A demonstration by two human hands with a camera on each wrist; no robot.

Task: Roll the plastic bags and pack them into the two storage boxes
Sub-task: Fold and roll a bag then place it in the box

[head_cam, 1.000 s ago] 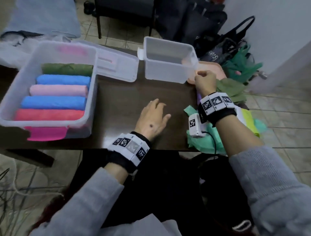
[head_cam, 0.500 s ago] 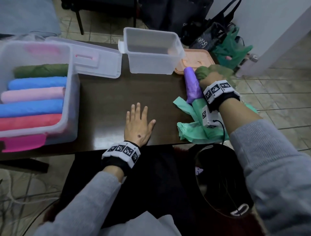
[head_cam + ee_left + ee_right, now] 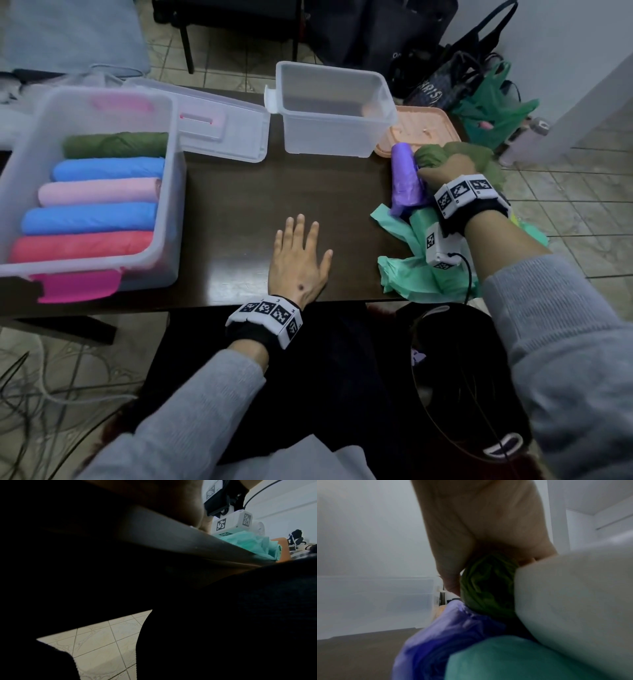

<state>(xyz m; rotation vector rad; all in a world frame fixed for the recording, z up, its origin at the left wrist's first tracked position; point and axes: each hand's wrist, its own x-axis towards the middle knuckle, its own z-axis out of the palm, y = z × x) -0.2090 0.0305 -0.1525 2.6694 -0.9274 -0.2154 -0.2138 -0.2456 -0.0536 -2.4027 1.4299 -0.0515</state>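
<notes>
My right hand (image 3: 445, 168) grips a crumpled olive-green bag (image 3: 430, 156) at the table's right edge; in the right wrist view the fingers (image 3: 471, 534) curl round the olive-green bag (image 3: 488, 588). A purple bag (image 3: 406, 183) lies just left of it, over mint-green bags (image 3: 407, 274). My left hand (image 3: 301, 253) lies flat on the dark table (image 3: 239, 212), fingers spread, holding nothing. The large box (image 3: 102, 102) at left holds several rolled bags (image 3: 92, 219). The small clear box (image 3: 330, 106) stands at the back centre with no rolls visible inside.
The large box's lid (image 3: 222, 126) lies between the two boxes. A peach lid (image 3: 424, 130) sits behind my right hand. Dark bags and a green bag (image 3: 489, 102) lie on the tiled floor at the right. Cables run over the floor at lower left.
My right hand has dropped from beside the small box onto the pile and taken hold of the olive-green bag. My left hand has flattened on the table.
</notes>
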